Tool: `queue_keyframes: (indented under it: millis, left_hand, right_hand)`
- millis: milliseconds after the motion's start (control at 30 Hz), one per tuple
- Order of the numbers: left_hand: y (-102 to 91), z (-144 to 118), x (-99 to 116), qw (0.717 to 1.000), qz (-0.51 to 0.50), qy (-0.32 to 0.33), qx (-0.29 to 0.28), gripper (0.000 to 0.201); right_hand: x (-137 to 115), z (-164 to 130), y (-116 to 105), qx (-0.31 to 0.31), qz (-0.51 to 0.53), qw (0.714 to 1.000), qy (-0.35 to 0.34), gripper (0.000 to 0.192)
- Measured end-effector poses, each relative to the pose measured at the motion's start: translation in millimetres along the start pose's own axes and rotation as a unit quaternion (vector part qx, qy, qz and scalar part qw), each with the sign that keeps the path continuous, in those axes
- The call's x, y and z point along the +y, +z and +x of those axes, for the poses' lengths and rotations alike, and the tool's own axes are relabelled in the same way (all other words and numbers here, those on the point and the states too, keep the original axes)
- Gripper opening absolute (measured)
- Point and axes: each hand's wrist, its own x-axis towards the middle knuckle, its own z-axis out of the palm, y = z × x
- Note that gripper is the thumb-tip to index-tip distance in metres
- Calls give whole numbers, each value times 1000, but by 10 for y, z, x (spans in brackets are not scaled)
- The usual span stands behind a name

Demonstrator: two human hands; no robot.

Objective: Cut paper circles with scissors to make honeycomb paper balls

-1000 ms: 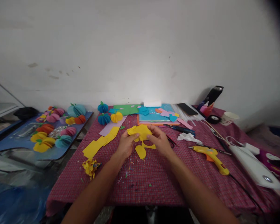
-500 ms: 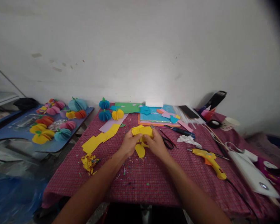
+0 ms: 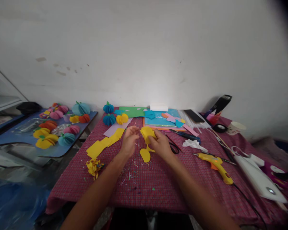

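The right hand (image 3: 160, 145) has its thumb and fingers pinched on some yellow paper (image 3: 146, 132), up above the red cloth (image 3: 146, 199), in front of the person. The left hand (image 3: 129, 142) is just beside that paper, its fingers loosely bent and partly open, and I see nothing in them. Under the paper, a round yellow bit (image 3: 145, 155) lies on the cloth. To the person's right are black scissors (image 3: 174, 148), and farther over is a yellow glue gun (image 3: 217, 164). To the left lie yellow sheets (image 3: 96, 149) and, nearer the person, a crumpled yellow heap (image 3: 93, 167).
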Motion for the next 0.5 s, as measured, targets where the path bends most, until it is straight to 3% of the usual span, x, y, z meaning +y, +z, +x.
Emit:
queue_keyframes:
  millis: [67, 133, 200, 300, 500]
  left_hand:
    - [-127, 100, 53, 997, 56, 35, 47, 44]
    - [-217, 151, 84, 994, 94, 31, 36, 52]
    - [-259, 151, 79, 994, 113, -4, 3, 61]
    - [-267, 106, 15, 990, 117, -58, -44, 70]
    - [-243, 43, -119, 978, 162, -94, -92, 74]
  right_hand:
    - [-54, 106, -10, -48, -125, 991, -27, 17]
    - [-127, 176, 22, -134, -207, 968, -42, 19]
    - [-185, 200, 75, -178, -244, 952, -39, 21]
    - [-205, 171, 117, -187, -258, 947, -34, 25]
    - [-166, 80, 39, -191, -294, 936, -27, 33]
